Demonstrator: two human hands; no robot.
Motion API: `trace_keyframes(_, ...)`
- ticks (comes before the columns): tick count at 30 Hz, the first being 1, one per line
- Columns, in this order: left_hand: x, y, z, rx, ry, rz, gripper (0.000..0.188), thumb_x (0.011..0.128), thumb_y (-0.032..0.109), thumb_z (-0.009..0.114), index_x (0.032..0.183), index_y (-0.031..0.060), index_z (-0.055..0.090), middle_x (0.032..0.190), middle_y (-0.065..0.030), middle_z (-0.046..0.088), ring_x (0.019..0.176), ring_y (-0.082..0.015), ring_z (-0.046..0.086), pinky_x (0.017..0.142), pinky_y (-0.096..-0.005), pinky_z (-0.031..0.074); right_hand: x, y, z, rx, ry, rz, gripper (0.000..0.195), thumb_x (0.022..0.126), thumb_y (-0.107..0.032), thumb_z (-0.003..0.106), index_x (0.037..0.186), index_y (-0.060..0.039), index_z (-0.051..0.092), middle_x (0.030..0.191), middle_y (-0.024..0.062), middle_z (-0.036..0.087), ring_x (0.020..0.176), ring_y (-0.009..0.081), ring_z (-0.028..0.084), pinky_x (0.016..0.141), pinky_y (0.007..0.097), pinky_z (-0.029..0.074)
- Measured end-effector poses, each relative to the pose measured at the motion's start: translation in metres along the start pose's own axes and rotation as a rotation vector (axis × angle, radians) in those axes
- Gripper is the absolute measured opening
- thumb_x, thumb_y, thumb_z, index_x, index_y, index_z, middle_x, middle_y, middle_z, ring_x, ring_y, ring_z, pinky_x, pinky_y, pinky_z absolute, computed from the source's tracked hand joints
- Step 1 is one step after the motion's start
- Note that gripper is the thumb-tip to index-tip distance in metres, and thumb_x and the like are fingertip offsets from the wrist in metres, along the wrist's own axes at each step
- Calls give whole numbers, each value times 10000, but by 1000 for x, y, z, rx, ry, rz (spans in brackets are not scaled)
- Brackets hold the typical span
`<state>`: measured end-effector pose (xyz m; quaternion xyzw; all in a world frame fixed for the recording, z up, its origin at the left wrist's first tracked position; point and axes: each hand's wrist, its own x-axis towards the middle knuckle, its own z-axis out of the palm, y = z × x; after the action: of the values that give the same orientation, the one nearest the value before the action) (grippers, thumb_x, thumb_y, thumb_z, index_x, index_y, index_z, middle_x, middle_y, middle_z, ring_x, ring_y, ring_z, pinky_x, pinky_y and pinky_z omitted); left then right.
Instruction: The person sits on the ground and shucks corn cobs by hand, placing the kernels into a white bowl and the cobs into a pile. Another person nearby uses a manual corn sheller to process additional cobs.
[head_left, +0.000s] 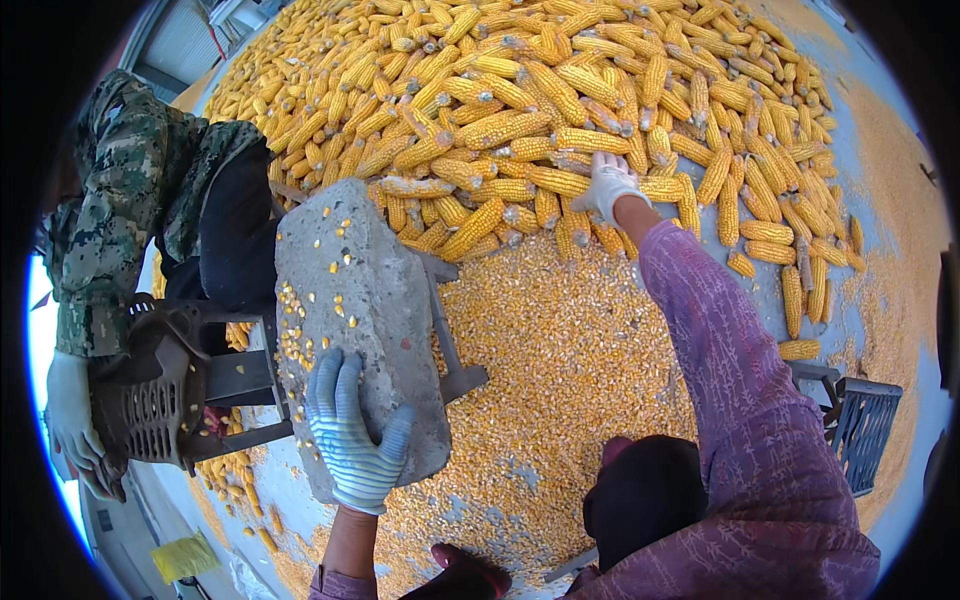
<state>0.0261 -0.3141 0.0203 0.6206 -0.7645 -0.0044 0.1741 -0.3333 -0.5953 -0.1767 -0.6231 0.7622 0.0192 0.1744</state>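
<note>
My left hand (360, 435), in a blue-and-white striped glove, lies palm down on a rough grey concrete block (375, 300). Its thumb is spread from the fingers, and nothing is in its grasp. Loose yellow corn kernels (296, 319) are scattered over the block's top. In a pale glove, my right hand (611, 187) reaches out to the near edge of a large heap of husked ears of corn (510, 127). Its fingertips touch the underside of one ear of corn (591, 141), and its thumb points left, away from the fingers.
Shelled kernels (555, 337) cover the floor between my feet and the heap. A dark metal frame (450, 322) shows beside the block. At left sits another person in a camouflage sleeve (105, 247), near a slotted brown plastic seat (154, 401). A slatted chair part (866, 435) stands at right.
</note>
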Motion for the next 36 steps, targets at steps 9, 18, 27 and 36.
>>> trace_keyframes(9, -1, 2, -3, 20, -46, -22, 720, 773, 280, 735, 1398, 37, 470, 1462, -205, 413, 1362, -385, 395, 1136, -479, 305, 12, 0, -5, -149, -57, -134, 1000, 604, -519, 847, 1378, -32, 442, 1378, 200, 497, 1267, 399, 502, 1035, 488, 442)
trace_keyframes(18, 1, 3, -2, 12, -56, -34, 728, 761, 259, 743, 1401, 44, 469, 1456, -205, 418, 1352, -389, 402, 1129, -473, 312, 9, 7, 10, 16, -28, -114, 1025, 650, -417, 803, 1446, 34, 340, 1390, 241, 508, 1280, 355, 525, 1078, 378, 426)
trace_keyframes(27, 6, 4, 0, 5, -33, -3, 727, 755, 271, 763, 1381, 31, 482, 1444, -205, 435, 1336, -386, 422, 1121, -470, 325, 18, 17, 6, 1243, -294, -255, 886, 777, -400, 822, 1404, 61, 399, 1165, 191, 613, 1033, 249, 610, 859, 335, 511)
trace_keyframes(36, -1, 3, 2, -11, -24, -26, 703, 754, 210, 720, 1399, 62, 482, 1461, -174, 430, 1338, -349, 422, 1128, -451, 331, -42, -129, -22, 888, -67, -216, 965, 810, -465, 725, 1522, -17, 252, 1552, 254, 305, 1397, 396, 375, 1174, 405, 289)
